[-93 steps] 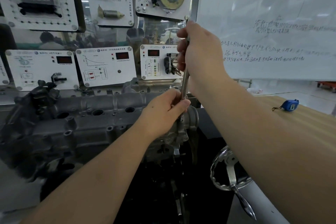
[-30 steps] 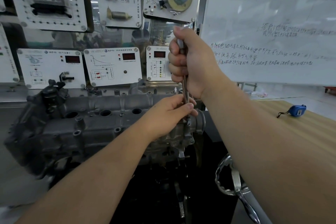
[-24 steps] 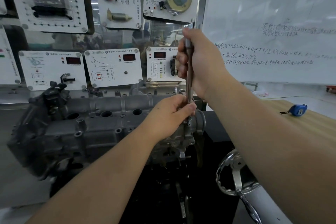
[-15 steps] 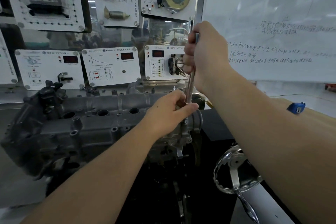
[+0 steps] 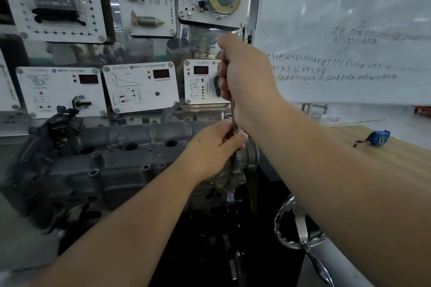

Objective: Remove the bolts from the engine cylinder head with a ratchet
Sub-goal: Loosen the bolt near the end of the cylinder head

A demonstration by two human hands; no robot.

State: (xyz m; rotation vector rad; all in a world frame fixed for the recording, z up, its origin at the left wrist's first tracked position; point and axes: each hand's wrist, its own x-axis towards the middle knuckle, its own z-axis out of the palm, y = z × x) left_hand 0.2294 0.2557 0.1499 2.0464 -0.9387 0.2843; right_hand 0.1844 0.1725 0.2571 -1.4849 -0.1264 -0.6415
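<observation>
A grey cast engine cylinder head lies across the stand in front of me, with several round holes along its top. A slim metal ratchet stands nearly upright over the head's right end. My right hand grips the ratchet's handle high up. My left hand holds the ratchet's lower end against the head, fingers curled round it. The bolt under the tool is hidden by my left hand. A short silver stud sticks up just behind the head.
White training panels with red displays hang right behind the head. A whiteboard fills the upper right. A blue tape measure lies on the wooden table at right. A chrome handwheel juts out at lower right.
The ratchet handle has swung back and forth in my right hand; now it sits slightly left of half a second ago. My left hand stays on the ratchet's lower end.
</observation>
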